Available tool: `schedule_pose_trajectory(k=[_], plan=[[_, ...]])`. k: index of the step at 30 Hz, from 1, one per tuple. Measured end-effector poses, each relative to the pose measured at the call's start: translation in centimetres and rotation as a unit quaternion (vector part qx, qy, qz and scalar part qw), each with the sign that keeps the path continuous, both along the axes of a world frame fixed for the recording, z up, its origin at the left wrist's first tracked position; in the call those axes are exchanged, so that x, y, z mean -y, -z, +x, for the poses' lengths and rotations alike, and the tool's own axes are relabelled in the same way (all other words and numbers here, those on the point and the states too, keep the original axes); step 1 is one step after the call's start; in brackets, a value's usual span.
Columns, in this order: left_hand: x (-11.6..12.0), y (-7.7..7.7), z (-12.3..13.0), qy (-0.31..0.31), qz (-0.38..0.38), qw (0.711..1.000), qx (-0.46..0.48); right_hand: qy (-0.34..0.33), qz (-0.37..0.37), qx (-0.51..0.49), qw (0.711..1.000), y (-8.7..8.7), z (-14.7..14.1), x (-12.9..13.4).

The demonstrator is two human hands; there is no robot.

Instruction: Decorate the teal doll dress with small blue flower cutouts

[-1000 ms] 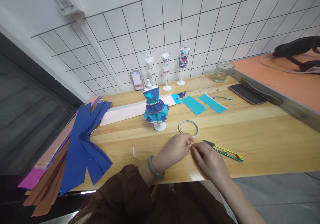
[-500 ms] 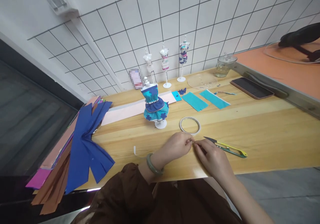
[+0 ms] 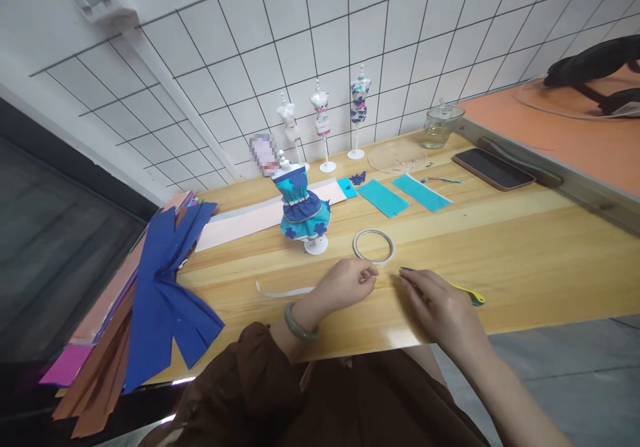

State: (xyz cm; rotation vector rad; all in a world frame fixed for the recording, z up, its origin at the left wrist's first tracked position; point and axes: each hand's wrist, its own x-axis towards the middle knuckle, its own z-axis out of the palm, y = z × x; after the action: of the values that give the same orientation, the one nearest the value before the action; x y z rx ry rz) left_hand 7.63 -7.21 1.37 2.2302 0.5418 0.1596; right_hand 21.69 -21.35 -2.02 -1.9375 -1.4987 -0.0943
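Observation:
My left hand (image 3: 349, 282), with a green bangle at the wrist, is closed just below a white tape ring (image 3: 374, 246); anything in its fingertips is too small to name. A thin white strip (image 3: 287, 293) lies on the wood beside that wrist. To the right, my right hand (image 3: 440, 300) has its fingers pinched together over yellow-green snips (image 3: 470, 294), which it partly covers. Whether it grips them or something tiny is unclear. Behind my left hand stands a small mannequin (image 3: 303, 200) in a blue and turquoise dress.
Three small mannequins (image 3: 323, 114) stand by the tiled wall. Turquoise pieces (image 3: 384, 198), a phone (image 3: 493, 168), a glass jar (image 3: 435, 130) and a clear dish (image 3: 390, 159) lie behind. Blue fabric (image 3: 155, 300) covers other pieces at the left edge of the wooden table (image 3: 540, 260).
My hands have moved apart; their fingertips were together before. My right hand now covers more of the snips. The view has shifted slightly, and more of the white strip shows.

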Motion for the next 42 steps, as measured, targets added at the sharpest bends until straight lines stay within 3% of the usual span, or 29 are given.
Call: schedule_pose_trajectory(k=[3,7,10,15,18,22,25,29,42], plan=[[-0.5,1.0,-0.2,-0.029,-0.098,0.995,0.015,0.017,0.004,0.068,0.997,0.1,1.7,1.1],[-0.8,1.6,-0.1,-0.043,-0.248,0.967,0.041,0.03,-0.018,0.125,0.992,0.9,3.3,2.1],[-0.9,1.6,0.0,-0.047,-0.303,0.95,0.057,0.026,-0.058,0.148,0.987,1.4,3.7,2.4],[-1.2,1.6,0.0,-0.046,-0.337,0.937,0.073,-0.005,-0.08,0.125,0.989,1.9,3.8,2.6],[-1.4,1.8,0.0,-0.044,-0.363,0.927,0.085,0.0,-0.064,0.023,0.998,1.6,3.0,2.3],[-1.7,2.1,0.0,-0.038,-0.382,0.918,0.095,-0.032,-0.091,-0.159,0.983,-0.1,0.8,1.5],[-1.7,2.1,0.0,-0.035,-0.388,0.915,0.101,-0.029,-0.139,-0.216,0.966,-1.7,-0.4,0.7],[-1.8,2.2,-0.1,-0.026,-0.392,0.913,0.107,-0.033,-0.168,-0.233,0.957,-2.6,-0.9,-0.2],[-1.7,2.0,-0.2,-0.009,-0.376,0.92,0.107,-0.058,-0.184,-0.204,0.96,-1.7,-1.1,-1.6]])
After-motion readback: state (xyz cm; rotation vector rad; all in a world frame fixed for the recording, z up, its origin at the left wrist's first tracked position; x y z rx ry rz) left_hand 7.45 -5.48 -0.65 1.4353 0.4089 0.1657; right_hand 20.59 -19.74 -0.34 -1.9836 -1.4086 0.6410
